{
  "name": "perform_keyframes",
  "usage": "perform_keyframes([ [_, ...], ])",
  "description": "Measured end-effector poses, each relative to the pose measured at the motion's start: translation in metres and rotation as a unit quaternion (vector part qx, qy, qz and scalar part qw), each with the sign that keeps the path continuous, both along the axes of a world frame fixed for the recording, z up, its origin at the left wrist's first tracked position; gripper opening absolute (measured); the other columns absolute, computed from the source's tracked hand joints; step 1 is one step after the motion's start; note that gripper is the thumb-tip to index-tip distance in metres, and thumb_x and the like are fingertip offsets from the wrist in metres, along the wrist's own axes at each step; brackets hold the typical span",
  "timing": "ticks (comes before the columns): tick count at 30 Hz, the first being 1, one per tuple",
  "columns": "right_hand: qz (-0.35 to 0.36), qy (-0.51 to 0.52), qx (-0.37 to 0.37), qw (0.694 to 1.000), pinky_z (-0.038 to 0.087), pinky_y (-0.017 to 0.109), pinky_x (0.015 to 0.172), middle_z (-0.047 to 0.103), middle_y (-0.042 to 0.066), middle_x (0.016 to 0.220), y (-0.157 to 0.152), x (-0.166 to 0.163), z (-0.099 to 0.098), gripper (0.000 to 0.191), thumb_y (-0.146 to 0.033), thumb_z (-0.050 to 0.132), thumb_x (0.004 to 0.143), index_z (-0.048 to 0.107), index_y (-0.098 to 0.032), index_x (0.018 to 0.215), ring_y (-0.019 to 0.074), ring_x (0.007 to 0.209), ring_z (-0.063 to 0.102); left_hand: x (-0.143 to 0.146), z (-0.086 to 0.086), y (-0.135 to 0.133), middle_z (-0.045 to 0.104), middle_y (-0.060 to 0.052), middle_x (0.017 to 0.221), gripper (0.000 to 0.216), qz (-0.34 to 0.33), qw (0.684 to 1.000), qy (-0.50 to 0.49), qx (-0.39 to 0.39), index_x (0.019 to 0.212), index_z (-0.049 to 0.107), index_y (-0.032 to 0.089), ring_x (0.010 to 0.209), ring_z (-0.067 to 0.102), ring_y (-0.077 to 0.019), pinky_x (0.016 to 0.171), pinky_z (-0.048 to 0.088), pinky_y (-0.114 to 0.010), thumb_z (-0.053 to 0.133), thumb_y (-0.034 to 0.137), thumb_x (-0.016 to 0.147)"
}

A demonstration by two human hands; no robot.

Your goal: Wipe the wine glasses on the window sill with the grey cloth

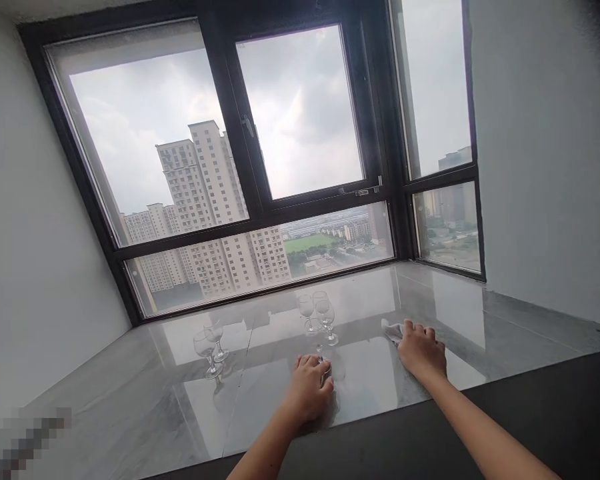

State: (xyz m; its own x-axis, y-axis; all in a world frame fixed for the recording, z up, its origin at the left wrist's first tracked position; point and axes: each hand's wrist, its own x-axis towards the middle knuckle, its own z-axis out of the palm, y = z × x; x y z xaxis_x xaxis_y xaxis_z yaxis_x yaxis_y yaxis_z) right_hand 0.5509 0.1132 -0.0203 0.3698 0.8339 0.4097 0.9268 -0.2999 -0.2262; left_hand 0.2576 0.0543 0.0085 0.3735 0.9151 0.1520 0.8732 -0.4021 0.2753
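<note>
My left hand is closed around a clear glass, mostly hidden by the fingers, low over the grey sill. With its fingers bunched, my right hand presses a white cloth against the shiny surface; one end of the cloth sticks out on the left. Beyond my left hand, three stemmed glasses stand upright in a close group. Two more stemmed glasses are upright side by side farther left.
The glossy grey sill mirrors the window and glasses. Dark-framed windows rise behind it, one with a handle. Pale walls flank both sides. The sill's front edge drops to a dark face.
</note>
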Motion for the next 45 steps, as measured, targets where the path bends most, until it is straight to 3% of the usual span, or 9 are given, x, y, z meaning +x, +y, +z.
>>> perform_keyframes([
  [7,0.022,0.031,-0.011,0.999,0.042,0.048,0.082,0.056,0.021,0.117,0.002,0.005,-0.002,0.044,-0.020,0.026,0.092,0.050,-0.010,0.128,0.0364,0.113,0.047,-0.115,-0.002,-0.056,0.051,-0.004,0.142,0.052,0.140,0.990,0.023,0.025,0.134,0.056,0.029,0.135,0.039,-0.0254,0.121,0.013,-0.041,0.039,0.041,0.087],
  [13,0.034,0.059,0.008,0.998,0.041,0.050,0.079,0.057,0.023,0.118,0.005,0.007,-0.006,0.046,-0.020,0.031,0.088,0.054,-0.013,0.127,0.0403,0.114,0.048,-0.210,-0.003,-0.079,0.050,-0.002,0.144,0.053,0.277,0.958,0.070,0.023,0.136,0.055,0.028,0.138,0.037,-0.0225,0.120,0.015,-0.041,0.036,0.043,0.088],
  [21,0.036,0.059,0.014,0.998,0.041,0.050,0.078,0.058,0.024,0.116,0.002,0.004,-0.002,0.045,-0.018,0.030,0.088,0.056,-0.014,0.124,0.0405,0.113,0.049,-0.251,-0.005,-0.066,0.046,-0.004,0.148,0.055,0.343,0.935,0.090,0.019,0.137,0.053,0.026,0.139,0.037,-0.0222,0.118,0.019,-0.041,0.036,0.043,0.088],
  [30,0.033,0.036,0.007,0.999,0.042,0.049,0.079,0.058,0.024,0.116,0.005,0.006,-0.004,0.045,-0.020,0.029,0.090,0.057,-0.012,0.124,0.0396,0.113,0.049,-0.251,-0.009,-0.060,0.036,-0.007,0.154,0.059,0.355,0.929,0.100,0.017,0.145,0.042,0.025,0.142,0.031,-0.0259,0.118,0.013,-0.048,0.032,0.045,0.090],
  [34,0.022,0.040,0.005,0.999,0.043,0.050,0.081,0.059,0.021,0.116,0.007,0.005,-0.005,0.045,-0.019,0.029,0.089,0.056,-0.013,0.125,0.0369,0.112,0.049,-0.232,-0.006,-0.067,0.053,-0.011,0.136,0.047,0.378,0.914,0.083,0.122,0.122,0.059,0.021,0.127,0.046,-0.0284,0.108,0.032,-0.044,0.032,0.039,0.088],
  [36,0.022,0.028,0.008,0.999,0.043,0.049,0.081,0.060,0.020,0.116,0.006,0.004,-0.004,0.043,-0.019,0.030,0.089,0.056,-0.014,0.123,0.0351,0.111,0.049,-0.204,-0.002,-0.069,0.060,-0.010,0.119,0.036,0.356,0.920,0.061,0.152,0.101,0.063,0.022,0.113,0.054,-0.0270,0.098,0.041,-0.040,0.033,0.034,0.087],
  [39,0.016,0.013,0.007,1.000,0.043,0.047,0.081,0.059,0.020,0.116,0.004,0.003,-0.003,0.042,-0.019,0.029,0.091,0.056,-0.013,0.122,0.0340,0.111,0.049,-0.139,0.004,-0.066,0.062,-0.009,0.106,0.030,0.266,0.954,0.010,0.136,0.092,0.062,0.024,0.104,0.057,-0.0247,0.092,0.044,-0.037,0.033,0.033,0.087],
  [43,0.007,0.002,0.004,1.000,0.043,0.044,0.080,0.058,0.020,0.115,0.001,0.000,0.000,0.041,-0.017,0.026,0.093,0.054,-0.009,0.123,0.0329,0.109,0.050,-0.047,0.004,-0.038,0.054,-0.010,0.130,0.042,0.090,0.995,-0.026,0.037,0.121,0.059,0.025,0.119,0.050,-0.0250,0.102,0.039,-0.036,0.042,0.038,0.085],
  [45,0.006,-0.005,0.003,1.000,0.043,0.043,0.080,0.059,0.020,0.115,0.000,-0.001,0.002,0.041,-0.016,0.027,0.093,0.054,-0.009,0.123,0.0325,0.109,0.050,-0.011,0.002,-0.016,0.040,-0.011,0.148,0.056,0.060,0.998,-0.009,0.000,0.137,0.049,0.025,0.134,0.038,-0.0304,0.112,0.028,-0.044,0.044,0.044,0.085],
])
